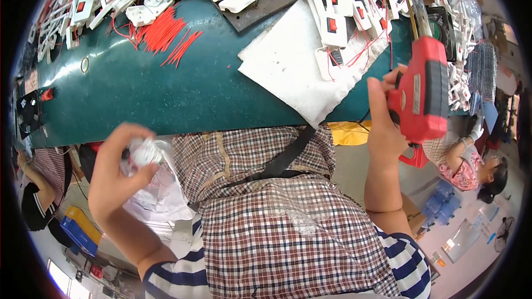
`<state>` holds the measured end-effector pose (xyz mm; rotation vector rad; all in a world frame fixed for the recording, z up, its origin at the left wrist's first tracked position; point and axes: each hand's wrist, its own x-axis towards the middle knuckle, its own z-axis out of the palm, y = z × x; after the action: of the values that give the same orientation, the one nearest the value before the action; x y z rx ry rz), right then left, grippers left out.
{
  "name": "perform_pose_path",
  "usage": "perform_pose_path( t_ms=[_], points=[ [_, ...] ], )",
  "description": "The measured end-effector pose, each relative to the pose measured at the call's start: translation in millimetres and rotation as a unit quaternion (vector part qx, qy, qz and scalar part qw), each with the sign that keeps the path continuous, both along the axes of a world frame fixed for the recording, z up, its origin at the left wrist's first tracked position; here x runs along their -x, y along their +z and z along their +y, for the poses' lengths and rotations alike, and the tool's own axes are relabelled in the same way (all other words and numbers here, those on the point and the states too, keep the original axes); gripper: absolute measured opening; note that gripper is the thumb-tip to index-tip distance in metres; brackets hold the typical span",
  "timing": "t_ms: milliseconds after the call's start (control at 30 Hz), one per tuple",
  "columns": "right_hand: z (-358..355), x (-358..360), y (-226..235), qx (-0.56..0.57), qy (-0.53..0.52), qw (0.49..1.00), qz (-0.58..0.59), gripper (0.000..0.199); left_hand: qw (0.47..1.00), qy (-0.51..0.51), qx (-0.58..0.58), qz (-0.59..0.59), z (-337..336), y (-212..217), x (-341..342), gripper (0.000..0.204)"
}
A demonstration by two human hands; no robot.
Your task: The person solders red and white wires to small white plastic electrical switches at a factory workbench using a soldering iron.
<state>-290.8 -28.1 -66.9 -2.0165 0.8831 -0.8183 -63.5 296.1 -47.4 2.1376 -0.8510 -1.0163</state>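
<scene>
Within the right hand (pixel 386 117), a red tool (pixel 427 99), label (pixel 417 94) unreadable.

Premises classed as an assembly workshop. Evidence noted: long green workbench (pixel 127 91); heaped white plastic housings (pixel 239 0), several fitted with red switches (pixel 332 24); spread of short red wires (pixel 160 30); red-and-black hand tool (pixel 421 94); one co-worker (pixel 36 207) at left, another (pixel 464 169) at right

Red-and-black handheld tool (pixel 426 94), green bench (pixel 160 91), red wires (pixel 163 30), white sheet (pixel 288 61), brown-and-white checked apron (pixel 266 243), navy-and-white striped sleeve (pixel 403 260).
</scene>
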Motion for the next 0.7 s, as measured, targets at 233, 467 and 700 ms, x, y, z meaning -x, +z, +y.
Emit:
perform_pose_path(
  t_ms=[233, 467, 700],
  points=[
    [-10.3, -11.9, -32.8, 0.099, 0.041, 0.994, -0.002, 0.065, 0.966, 0.020, -0.196, -0.169, 54.2, -8.6, 32.6, 0.035],
    [-0.1, -21.7, -37.0, 0.267, 0.032, 0.959, 0.093, 0.076, 0.985, 0.055, 0.157, -0.044, -110.4, -9.8, 30.5, 0.014],
    [9.3, -14.4, -54.8, 0.090, -0.009, 0.996, 0.007, 0.074, 0.960, 0.131, 0.243, 0.043, -233.2, -61.2, 39.7, 0.023]
  ],
)
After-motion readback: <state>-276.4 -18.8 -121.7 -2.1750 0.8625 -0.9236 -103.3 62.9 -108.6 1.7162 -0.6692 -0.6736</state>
